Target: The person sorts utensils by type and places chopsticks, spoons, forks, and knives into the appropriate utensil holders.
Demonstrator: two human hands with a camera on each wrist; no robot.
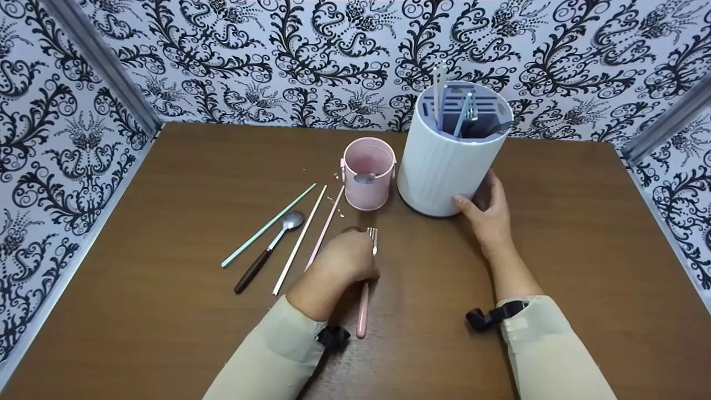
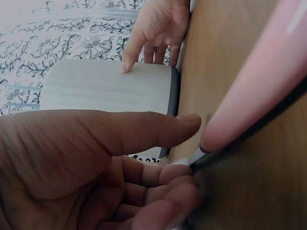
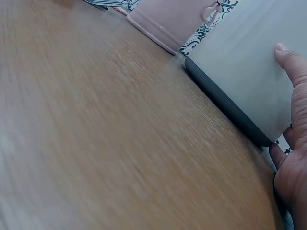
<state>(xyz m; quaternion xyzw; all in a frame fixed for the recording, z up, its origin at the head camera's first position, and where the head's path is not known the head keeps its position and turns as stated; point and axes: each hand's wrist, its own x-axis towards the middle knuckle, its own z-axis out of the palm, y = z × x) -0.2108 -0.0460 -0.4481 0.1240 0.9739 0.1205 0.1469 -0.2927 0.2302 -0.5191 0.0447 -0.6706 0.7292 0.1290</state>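
Observation:
My left hand (image 1: 347, 255) is over a pink-handled fork (image 1: 362, 314) on the table, its curled fingers and thumb at the metal neck. In the left wrist view the fork's pink handle (image 2: 259, 72) slants up to the right, past the thumb tip. In the head view the hand hides the fork's middle. My right hand (image 1: 491, 216) grips the lower right side of a white cylindrical utensil holder (image 1: 444, 166), thumb in front and fingers behind. Chopsticks and other utensils stand in its grey-blue slotted insert (image 1: 483, 119).
A small pink bucket (image 1: 367, 194) stands left of the holder, with white crumbs beside it. Left of my left hand lie a green chopstick (image 1: 266, 226), a dark-handled spoon (image 1: 255, 271), a white chopstick (image 1: 300, 239) and a pink chopstick (image 1: 325, 228). Patterned panels (image 1: 250, 66) border the brown table (image 1: 166, 222).

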